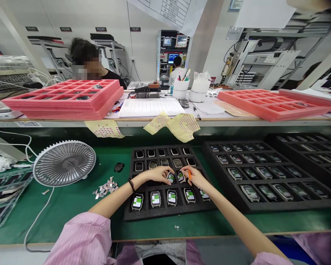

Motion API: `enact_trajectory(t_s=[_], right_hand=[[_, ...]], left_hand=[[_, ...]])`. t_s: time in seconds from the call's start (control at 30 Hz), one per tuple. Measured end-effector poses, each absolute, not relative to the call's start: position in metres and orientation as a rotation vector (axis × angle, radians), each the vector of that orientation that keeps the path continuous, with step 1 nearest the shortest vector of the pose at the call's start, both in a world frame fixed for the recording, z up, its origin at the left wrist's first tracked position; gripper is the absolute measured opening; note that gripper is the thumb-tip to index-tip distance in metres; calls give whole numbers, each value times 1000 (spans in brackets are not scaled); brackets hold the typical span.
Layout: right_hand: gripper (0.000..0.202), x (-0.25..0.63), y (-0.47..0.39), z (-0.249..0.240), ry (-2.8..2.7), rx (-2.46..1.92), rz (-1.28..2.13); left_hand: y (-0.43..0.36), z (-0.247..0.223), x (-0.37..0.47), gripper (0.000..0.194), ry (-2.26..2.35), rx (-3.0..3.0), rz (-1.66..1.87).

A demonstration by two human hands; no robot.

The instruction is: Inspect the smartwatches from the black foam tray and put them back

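A black foam tray [165, 214] holds rows of smartwatch bodies in square pockets. The nearest row glows with green and white screens, while the farthest row is dark. My left hand [160, 173] is closed on a lit smartwatch [171, 177], with thumb and fingers at its edges, over the tray's third row. Beside it, my right hand [195, 177] has its fingers bent round a thin orange tool [189, 174], whose kind I cannot make out. Its fingertips are close to another lit watch [180, 177]; whether they touch it is unclear.
To the right stand more black foam trays [237, 191] of watches. On the left are a grey fan [64, 163], small silvery pieces [106, 188], a dark watch body [118, 167] and clear plastic trays [9, 198]. Pink foam trays [68, 110] lie on the shelf; a person sits behind.
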State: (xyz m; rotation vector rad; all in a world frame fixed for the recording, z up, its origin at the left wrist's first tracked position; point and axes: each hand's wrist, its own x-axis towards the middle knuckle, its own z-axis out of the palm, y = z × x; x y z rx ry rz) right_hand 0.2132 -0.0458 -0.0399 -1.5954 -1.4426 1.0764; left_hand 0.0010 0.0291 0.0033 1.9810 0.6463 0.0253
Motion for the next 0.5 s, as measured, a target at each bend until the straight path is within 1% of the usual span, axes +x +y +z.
enact_trajectory(t_s=[0.13, 0.27, 0.4, 0.5], right_hand=[[24, 207, -44, -39, -1412, -1601, 1053], [21, 204, -42, -37, -1369, -1579, 1070], [32, 208, -41, -27, -1314, -1512, 1159], [39, 208, -37, -7, -1251, -1366, 1240]], left_hand=[[24, 12, -4, 51, 640, 1752, 191], [16, 34, -15, 54, 627, 1587, 412], [12, 54, -28, 54, 667, 1492, 564], [13, 62, -34, 53, 720, 1470, 650]])
